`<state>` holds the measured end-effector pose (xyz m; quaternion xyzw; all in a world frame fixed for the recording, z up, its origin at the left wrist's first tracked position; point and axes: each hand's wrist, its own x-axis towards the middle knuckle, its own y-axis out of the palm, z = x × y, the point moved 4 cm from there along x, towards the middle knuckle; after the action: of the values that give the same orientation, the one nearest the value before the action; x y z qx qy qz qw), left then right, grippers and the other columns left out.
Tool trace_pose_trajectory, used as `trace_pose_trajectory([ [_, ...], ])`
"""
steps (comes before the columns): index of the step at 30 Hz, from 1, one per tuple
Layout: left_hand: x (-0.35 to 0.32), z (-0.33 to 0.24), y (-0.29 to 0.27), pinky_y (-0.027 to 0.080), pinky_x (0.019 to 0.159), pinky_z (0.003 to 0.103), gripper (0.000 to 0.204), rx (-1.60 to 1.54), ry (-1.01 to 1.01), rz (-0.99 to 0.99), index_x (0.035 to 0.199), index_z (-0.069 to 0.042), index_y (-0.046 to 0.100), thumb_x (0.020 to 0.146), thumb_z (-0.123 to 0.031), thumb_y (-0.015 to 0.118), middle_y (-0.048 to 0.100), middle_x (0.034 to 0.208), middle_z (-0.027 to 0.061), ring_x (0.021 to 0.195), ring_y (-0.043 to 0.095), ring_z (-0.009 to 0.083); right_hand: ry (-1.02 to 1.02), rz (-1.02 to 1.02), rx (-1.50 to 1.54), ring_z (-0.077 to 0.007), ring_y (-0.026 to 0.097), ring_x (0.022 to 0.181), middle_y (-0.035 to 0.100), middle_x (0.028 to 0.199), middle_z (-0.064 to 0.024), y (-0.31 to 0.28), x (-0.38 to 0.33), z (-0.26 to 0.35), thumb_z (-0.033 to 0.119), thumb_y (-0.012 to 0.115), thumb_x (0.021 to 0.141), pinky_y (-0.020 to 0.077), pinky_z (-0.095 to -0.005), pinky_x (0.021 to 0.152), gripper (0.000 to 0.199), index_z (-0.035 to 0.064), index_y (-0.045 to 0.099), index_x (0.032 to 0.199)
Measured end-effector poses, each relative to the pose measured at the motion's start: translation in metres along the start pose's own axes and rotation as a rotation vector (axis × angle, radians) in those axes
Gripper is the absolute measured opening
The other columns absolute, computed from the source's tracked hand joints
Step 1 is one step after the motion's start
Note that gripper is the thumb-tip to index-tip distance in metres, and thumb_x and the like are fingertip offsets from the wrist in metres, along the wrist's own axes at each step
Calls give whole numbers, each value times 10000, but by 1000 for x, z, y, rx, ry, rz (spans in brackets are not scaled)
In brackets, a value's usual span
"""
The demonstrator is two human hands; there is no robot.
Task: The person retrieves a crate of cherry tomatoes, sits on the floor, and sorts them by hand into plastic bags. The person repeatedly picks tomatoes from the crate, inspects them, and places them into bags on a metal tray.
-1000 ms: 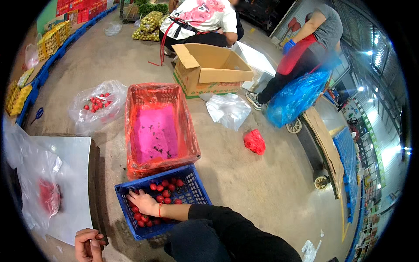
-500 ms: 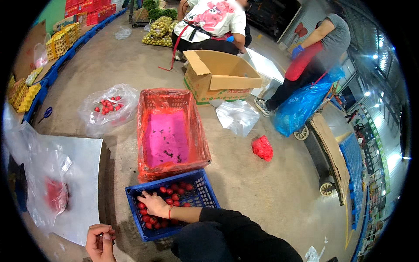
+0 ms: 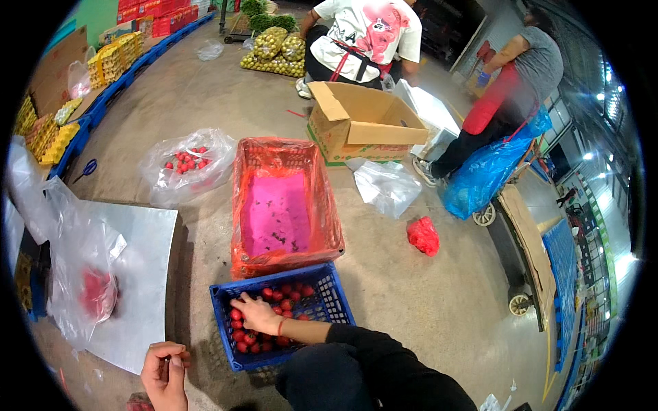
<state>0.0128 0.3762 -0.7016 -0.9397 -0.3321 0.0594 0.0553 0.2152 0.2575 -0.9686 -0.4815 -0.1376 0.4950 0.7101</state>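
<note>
My right hand [image 3: 258, 316] reaches into a blue plastic crate [image 3: 338, 294] with its fingers spread over small round red fruits [image 3: 248, 338], which look like tomatoes. The fingertips touch the fruits at the crate's left side; no fruit shows lifted in them. My left hand [image 3: 166, 377] is held to the left of the crate, fingers curled and the thumb pressed against them. Something small and dark shows between them, too small to name. Beyond the blue crate stands a red crate [image 3: 327, 226] lined with clear plastic, with a pink sheet [image 3: 277, 209] and dark scraps on its bottom.
A grey metal surface [image 3: 147, 274] at left bears a clear bag [image 3: 72, 240] with something red inside. Another bag of red fruits [image 3: 185, 164], a cardboard box [image 3: 349, 147] and a red plastic bag [image 3: 423, 235] lie around. A cart [image 3: 521, 240] and two people stand further off.
The whole view has shifted slightly, so things sit a little further right. My right hand stays among the fruits with small finger movement. The crouching person has turned and straightened a little.
</note>
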Motion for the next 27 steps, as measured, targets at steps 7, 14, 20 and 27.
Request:
trace_pose_trajectory([
  [7,-10,6,-42,508,864,261,184,-28,60,80,1119,5,618,937,31,604,601,1083,67,977,604,133,76,329,1039,-202,616,1085,569,1272,-87,-79,-60,32,146,750,860,544,-343,923,642,130,448,1427],
  [14,9,-30,-27,506,929,297,405,-130,245,259,1296,-50,542,920,-39,693,548,1240,76,1135,564,157,-198,516,1368,-197,519,1265,509,1395,-106,-214,-91,192,249,787,810,413,-340,1087,799,45,403,1480],
  [20,9,-52,-48,484,986,303,395,-534,185,125,1257,-38,494,919,-6,696,574,1226,85,1157,578,162,-317,432,1208,-142,595,1032,523,1349,-93,-240,-96,257,122,729,853,497,-305,915,773,73,359,1529],
  [27,5,-65,-66,485,1023,323,461,-971,202,155,1386,-48,463,962,-35,644,548,1381,175,1220,566,208,-247,477,1617,-271,649,978,514,1361,-154,-243,-110,267,188,664,908,552,-302,553,559,118,407,1399],
])
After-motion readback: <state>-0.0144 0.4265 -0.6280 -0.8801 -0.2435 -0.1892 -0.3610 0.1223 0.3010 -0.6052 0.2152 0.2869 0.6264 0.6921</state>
